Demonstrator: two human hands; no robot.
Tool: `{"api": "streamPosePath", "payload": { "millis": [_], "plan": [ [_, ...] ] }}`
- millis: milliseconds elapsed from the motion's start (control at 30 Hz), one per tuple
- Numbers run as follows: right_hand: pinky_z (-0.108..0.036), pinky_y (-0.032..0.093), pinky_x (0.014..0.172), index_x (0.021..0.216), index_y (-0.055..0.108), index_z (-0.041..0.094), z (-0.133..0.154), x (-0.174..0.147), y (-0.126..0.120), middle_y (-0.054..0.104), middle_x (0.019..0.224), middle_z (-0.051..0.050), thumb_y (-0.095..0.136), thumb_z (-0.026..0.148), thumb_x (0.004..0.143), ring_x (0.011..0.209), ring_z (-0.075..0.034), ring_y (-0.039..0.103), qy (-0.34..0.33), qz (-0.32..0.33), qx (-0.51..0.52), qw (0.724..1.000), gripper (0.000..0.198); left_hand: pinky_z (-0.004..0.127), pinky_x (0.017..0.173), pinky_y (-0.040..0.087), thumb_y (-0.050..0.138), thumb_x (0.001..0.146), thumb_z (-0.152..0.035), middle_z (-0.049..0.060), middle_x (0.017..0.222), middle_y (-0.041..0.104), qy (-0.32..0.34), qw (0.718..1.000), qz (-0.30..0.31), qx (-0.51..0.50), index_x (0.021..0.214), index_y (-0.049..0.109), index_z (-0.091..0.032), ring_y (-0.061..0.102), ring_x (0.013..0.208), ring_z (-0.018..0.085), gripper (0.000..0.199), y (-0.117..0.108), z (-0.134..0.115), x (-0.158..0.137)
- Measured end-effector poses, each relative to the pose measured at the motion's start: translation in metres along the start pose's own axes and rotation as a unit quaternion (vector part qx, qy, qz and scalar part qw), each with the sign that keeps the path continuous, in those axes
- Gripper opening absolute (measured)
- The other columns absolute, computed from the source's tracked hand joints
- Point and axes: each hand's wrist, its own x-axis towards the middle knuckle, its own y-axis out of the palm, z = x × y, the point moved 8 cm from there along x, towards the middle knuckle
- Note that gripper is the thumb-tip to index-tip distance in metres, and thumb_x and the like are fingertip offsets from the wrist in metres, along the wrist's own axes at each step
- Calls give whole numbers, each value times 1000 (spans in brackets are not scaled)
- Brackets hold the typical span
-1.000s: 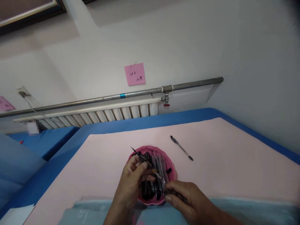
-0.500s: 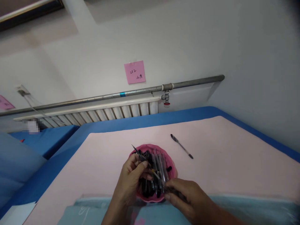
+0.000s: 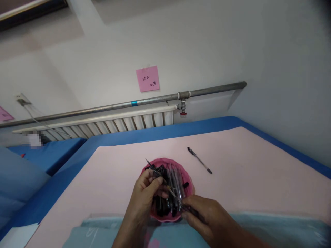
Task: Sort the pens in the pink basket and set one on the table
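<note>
My left hand (image 3: 146,194) pinches a dark pen refill (image 3: 150,165) between thumb and fingers, its thin tip pointing up and to the left. My right hand (image 3: 208,218) is closed on a clear pen barrel (image 3: 192,210), which lies in line with the refill's rear end. Whether that end sits inside the barrel is too small to tell. Below both hands stands a round pink basket (image 3: 190,184) with a wavy rim. Clear pen barrels (image 3: 176,177) and black pen parts (image 3: 160,206) fill it, partly hidden by my fingers.
One black-and-clear pen (image 3: 199,160) lies on the pink tabletop (image 3: 248,168), right of the basket. A blue-green cloth (image 3: 98,232) runs along the near edge. Behind the table are a white radiator (image 3: 124,125) and a metal pipe (image 3: 217,89).
Both hands keep nearly the same pose, with the refill and the barrel still in line. The whole view has shifted very slightly.
</note>
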Motion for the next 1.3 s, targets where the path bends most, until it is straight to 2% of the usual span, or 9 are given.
{"api": "streamPosePath", "payload": {
  "millis": [200,400,767,1000,1300],
  "plan": [
    [-23,41,62,89,61,21,3,0,-7,64,78,-2,47,27,86,69,-15,57,-20,-29,21,999,15,21,53,48,65,72,-28,-1,67,58,3,1000,-7,12,77,53,-16,59,59,11,18,-3,-2,0],
    [-23,41,60,86,61,19,5,-3,-4,63,76,-3,48,25,85,68,-15,57,-43,-24,6,999,14,21,52,48,65,72,-28,-1,70,59,-4,1000,-20,7,78,52,-16,60,59,11,18,-5,-2,0],
    [-22,40,58,84,64,21,-2,-3,-2,63,72,-1,49,29,85,63,-13,54,11,-8,69,997,17,19,51,46,63,74,-26,-1,66,60,-14,1000,-10,9,76,51,-16,58,56,9,15,-2,-2,-1],
    [-23,39,60,85,64,21,1,-3,-3,63,74,-2,49,28,84,66,-14,55,0,-6,61,998,16,19,50,46,63,74,-26,-2,65,58,-10,1000,-8,8,76,50,-16,58,54,9,16,-1,0,-1],
    [-22,38,58,83,62,20,1,-3,-2,62,73,-1,49,27,84,65,-14,54,-2,-11,54,998,15,22,52,48,64,72,-28,-1,69,58,-4,1000,8,27,77,53,-17,61,62,13,17,1,2,0]
  ]
}}
